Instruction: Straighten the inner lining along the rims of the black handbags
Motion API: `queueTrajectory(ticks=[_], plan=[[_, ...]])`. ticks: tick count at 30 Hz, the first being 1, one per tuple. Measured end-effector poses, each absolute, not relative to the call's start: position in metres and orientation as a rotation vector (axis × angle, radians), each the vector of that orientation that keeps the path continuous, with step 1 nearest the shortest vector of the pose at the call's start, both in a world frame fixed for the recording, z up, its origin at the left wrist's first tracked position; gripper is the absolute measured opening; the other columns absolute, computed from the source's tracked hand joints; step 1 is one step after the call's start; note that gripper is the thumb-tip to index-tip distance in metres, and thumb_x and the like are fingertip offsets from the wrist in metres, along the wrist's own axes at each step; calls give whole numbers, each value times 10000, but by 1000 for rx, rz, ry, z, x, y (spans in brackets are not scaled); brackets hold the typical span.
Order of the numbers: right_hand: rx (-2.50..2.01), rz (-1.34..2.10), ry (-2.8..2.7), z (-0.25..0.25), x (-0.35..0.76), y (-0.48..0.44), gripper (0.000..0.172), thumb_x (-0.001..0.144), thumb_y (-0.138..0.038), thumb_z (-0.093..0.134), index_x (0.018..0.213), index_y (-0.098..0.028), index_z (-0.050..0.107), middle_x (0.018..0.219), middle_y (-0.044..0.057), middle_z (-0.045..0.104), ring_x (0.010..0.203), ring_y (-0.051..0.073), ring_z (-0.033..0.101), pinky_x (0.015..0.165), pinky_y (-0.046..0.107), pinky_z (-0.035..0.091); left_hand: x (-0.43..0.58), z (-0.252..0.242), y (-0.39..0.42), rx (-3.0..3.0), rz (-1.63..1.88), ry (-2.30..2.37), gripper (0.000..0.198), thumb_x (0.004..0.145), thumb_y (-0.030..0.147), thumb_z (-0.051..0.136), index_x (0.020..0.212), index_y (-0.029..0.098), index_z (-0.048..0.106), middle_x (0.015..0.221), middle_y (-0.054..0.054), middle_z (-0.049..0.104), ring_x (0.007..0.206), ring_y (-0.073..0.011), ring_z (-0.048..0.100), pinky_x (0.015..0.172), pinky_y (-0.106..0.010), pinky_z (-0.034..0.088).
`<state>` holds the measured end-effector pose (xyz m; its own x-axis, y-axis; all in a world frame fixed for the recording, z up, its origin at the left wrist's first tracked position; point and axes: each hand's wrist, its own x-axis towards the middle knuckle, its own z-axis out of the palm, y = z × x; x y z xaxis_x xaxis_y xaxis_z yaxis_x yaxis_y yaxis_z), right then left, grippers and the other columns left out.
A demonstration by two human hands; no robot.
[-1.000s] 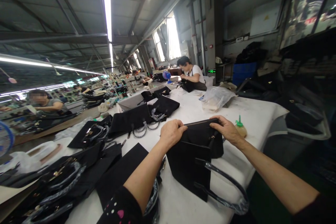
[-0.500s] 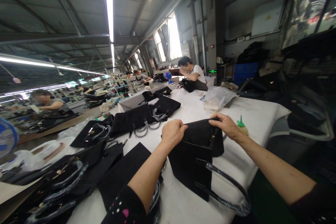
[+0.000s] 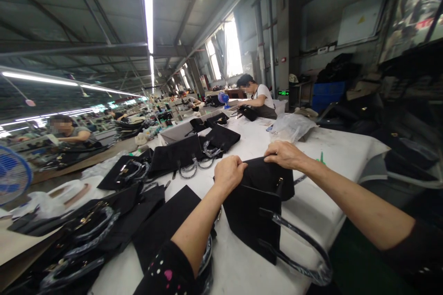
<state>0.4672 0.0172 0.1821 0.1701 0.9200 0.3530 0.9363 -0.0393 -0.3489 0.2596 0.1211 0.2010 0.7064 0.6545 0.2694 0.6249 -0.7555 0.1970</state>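
A black handbag lies tilted on the white-covered table in front of me. Its plastic-wrapped handle loops toward the near edge. My left hand is closed on the bag's upper edge at the left, fingers curled. At the same edge farther right, my right hand pinches the black material between thumb and fingers. The fingertips on the bag's far side are hidden. Just behind my right forearm, the green nozzle of a small bottle shows; the forearm covers most of its body.
Several black handbags with wrapped handles lie beyond my left hand, and more are piled at left. A clear plastic bag sits at the far right of the table. Across it a co-worker handles a bag. A blue fan stands far left.
My right hand has slid left along the bag's edge, closer to my left hand. The left hand keeps its hold. The view has shifted slightly; the co-worker's arm across the table has lowered.
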Motion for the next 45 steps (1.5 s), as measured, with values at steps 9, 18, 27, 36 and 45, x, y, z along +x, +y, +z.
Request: queueTrajectory(ticks=[9, 18, 27, 36, 45], plan=[[-2036, 139, -1702, 192, 455, 32, 174, 708, -385, 667, 817, -276, 748, 719, -14, 698, 705, 180, 601, 589, 269, 375, 260, 201, 123, 2822, 528, 1060, 232, 813, 428, 569, 765, 230, 681, 861, -33, 715, 829, -209, 627, 671, -280, 399], [-2043, 257, -1752, 196, 429, 53, 206, 691, -427, 662, 751, -244, 737, 557, -39, 582, 592, 126, 520, 520, 247, 288, 257, 199, 128, 2735, 602, 1027, 190, 765, 397, 628, 714, 224, 688, 766, -21, 709, 748, -187, 624, 620, -265, 385], [-2024, 344, -1771, 193, 434, 44, 276, 749, -491, 595, 824, -262, 728, 628, -47, 613, 626, 124, 532, 532, 240, 294, 244, 202, 126, 2706, 659, 959, 150, 761, 302, 622, 662, 197, 659, 749, -27, 692, 728, -171, 608, 654, -267, 408], [-2124, 188, -1717, 197, 420, 39, 228, 761, -456, 572, 783, -284, 721, 689, -34, 649, 673, 140, 549, 541, 250, 294, 242, 199, 123, 2809, 686, 1015, 110, 772, 256, 580, 687, 191, 608, 764, -44, 676, 758, -193, 608, 676, -291, 408], [-2083, 123, -1898, 202, 393, 60, 264, 803, -427, 544, 931, -286, 728, 811, 12, 692, 747, 174, 577, 559, 261, 297, 237, 197, 126, 2730, 708, 898, 127, 739, 230, 616, 828, 205, 528, 828, -18, 597, 769, -173, 564, 675, -280, 401]])
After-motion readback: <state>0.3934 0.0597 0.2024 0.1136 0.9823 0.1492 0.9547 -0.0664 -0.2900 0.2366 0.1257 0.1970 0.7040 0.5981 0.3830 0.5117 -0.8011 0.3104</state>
